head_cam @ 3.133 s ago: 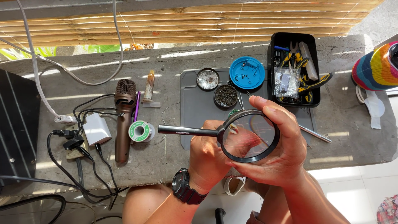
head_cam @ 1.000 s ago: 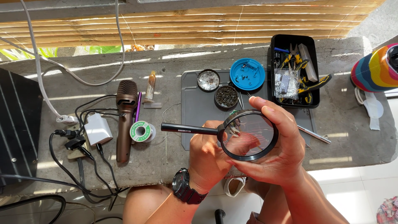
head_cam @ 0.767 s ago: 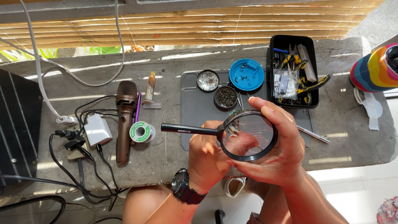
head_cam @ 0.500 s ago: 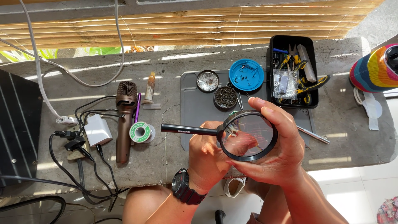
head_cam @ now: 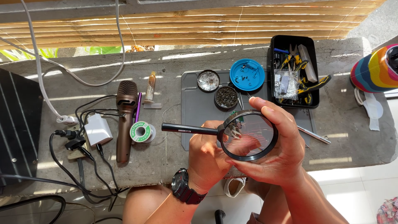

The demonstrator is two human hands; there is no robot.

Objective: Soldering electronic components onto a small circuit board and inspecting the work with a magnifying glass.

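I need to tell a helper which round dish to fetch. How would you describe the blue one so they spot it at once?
Start at the grey mat in the middle of the concrete bench. Along the mat's far edge, next to the black tool tray, lies the blue round lid. It is bright blue and larger than the two small dark tins beside it.

Strong daylight is streaming in from beyond the slatted blind [head_cam: 199,25], striping the concrete ledge [head_cam: 166,79] with bright bars and casting hard shadows. White floor tiles [head_cam: 365,182] are glaring at lower right. Everything is staying sharp; edges are bending slightly.
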